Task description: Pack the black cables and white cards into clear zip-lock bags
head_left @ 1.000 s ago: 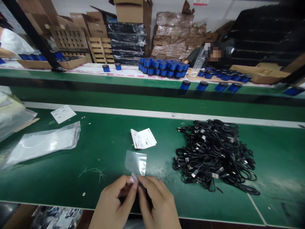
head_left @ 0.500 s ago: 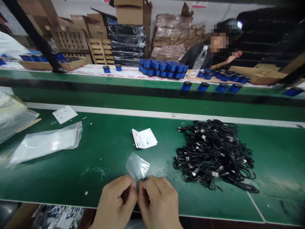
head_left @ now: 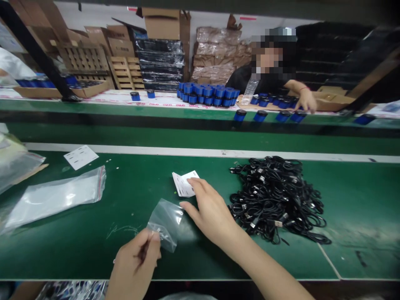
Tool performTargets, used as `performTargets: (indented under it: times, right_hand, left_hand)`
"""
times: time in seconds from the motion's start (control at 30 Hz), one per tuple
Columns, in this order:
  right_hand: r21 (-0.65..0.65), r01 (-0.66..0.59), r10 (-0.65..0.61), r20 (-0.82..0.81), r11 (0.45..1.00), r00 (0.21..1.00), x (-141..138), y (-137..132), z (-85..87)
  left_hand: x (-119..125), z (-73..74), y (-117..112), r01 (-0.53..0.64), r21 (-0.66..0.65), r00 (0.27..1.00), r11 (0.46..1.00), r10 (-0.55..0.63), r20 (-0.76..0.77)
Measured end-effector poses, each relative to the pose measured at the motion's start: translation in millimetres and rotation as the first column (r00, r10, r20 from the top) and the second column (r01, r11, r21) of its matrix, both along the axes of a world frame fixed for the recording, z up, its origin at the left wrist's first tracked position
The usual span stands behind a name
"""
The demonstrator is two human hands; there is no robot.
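Pinched in my left hand point(head_left: 137, 258) is the edge of a small clear plastic bag point(head_left: 167, 221), held a little above the green table. My right hand point(head_left: 209, 208) reaches over a folded white leaflet point(head_left: 181, 183), its fingers apart and the fingertips at the leaflet's right part. Whether they touch the paper I cannot tell. To the right of that hand lies a heap of black USB cables point(head_left: 275, 200).
Long clear zip bags point(head_left: 59, 196) lie at the left, with a flat white printed sheet point(head_left: 81, 157) behind them. A shelf beyond holds many blue cylinders point(head_left: 208, 95). A co-worker's hand point(head_left: 306, 100) is over the cylinders at the right.
My right hand has left the plastic bag and moved forward to the leaflet. The left hand has shifted left with the bag. The co-worker's hand has come down to the cylinders.
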State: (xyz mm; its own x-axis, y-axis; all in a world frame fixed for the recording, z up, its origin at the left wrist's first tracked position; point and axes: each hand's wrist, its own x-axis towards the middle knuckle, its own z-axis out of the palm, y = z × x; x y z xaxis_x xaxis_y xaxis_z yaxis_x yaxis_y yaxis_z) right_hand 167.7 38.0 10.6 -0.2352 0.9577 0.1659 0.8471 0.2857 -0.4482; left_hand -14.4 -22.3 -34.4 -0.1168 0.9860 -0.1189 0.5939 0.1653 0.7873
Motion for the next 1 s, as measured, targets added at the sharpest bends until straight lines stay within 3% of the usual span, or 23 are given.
performTargets:
  times: [0.13,0.47,0.57,0.67,0.77,0.8,0.9,1.0]
  right_hand:
    - [0.016,-0.065,0.063,0.100,0.998,0.993,-5,16,-4.3]
    - [0.050,-0.084,0.074,0.171,0.995,0.982,-12,18,-9.4]
    - [0.067,-0.016,0.005,0.158,0.998,0.987,-7,22,-10.2]
    - [0.116,0.089,-0.102,0.108,0.989,0.989,5,15,-3.1]
    - [0.188,0.133,-0.127,-0.045,0.973,0.991,11,-14,4.5]
    - [0.226,0.133,-0.078,-0.235,0.965,0.969,10,-27,4.8]
    - [0.071,-0.088,0.112,-0.526,0.994,0.843,1,-59,-3.1]
    - [-0.081,-0.121,0.049,-0.594,0.989,0.803,-10,-74,-15.9]
  left_hand:
    - [-5,-3.8,2,0.022,0.005,0.998,1.000,-0.022,0.053]
    - [-11,-13.0,2,0.071,-0.036,0.997,0.997,-0.069,0.046]
    - [-7,-7.4,3,0.025,-0.043,0.994,0.999,-0.020,0.108]
    - [1,4.5,8,-0.095,-0.055,0.953,0.994,0.107,0.282]
    - [10,16.5,14,-0.263,-0.118,0.837,0.958,0.287,0.465]
    - [13,19.4,17,-0.307,-0.150,0.790,0.940,0.339,0.511]
    - [16,23.2,22,-0.329,-0.222,0.675,0.918,0.393,0.624]
    - [14,21.5,25,-0.312,-0.225,0.634,0.923,0.378,0.675]
